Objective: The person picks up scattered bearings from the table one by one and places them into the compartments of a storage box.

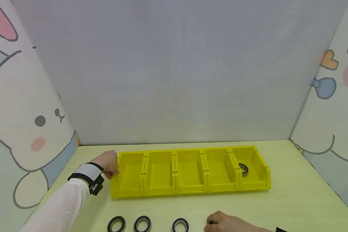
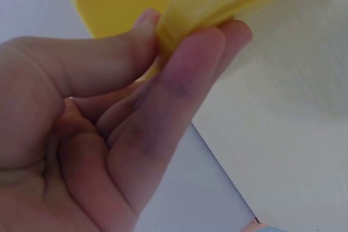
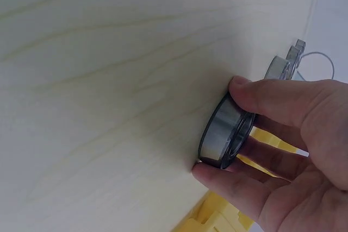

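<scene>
Being pinched at its outer rim by the right hand (image 1: 227, 223), one bearing (image 3: 220, 134) is held at the tabletop (image 1: 295, 199), in front of the yellow bin row (image 1: 191, 189), whose left end wall is gripped between thumb and fingers by the left hand (image 1: 108, 162). Three more bearings (image 1: 142, 217) are lined up leftward; another bearing (image 1: 246, 170) is contained in the rightmost bin (image 1: 253, 186).

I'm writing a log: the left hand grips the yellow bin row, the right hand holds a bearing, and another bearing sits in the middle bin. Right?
Not quite: the head view shows the other bearing in the rightmost bin, not the middle one. The left hand grips the yellow bin row and the right hand holds a bearing.
</scene>
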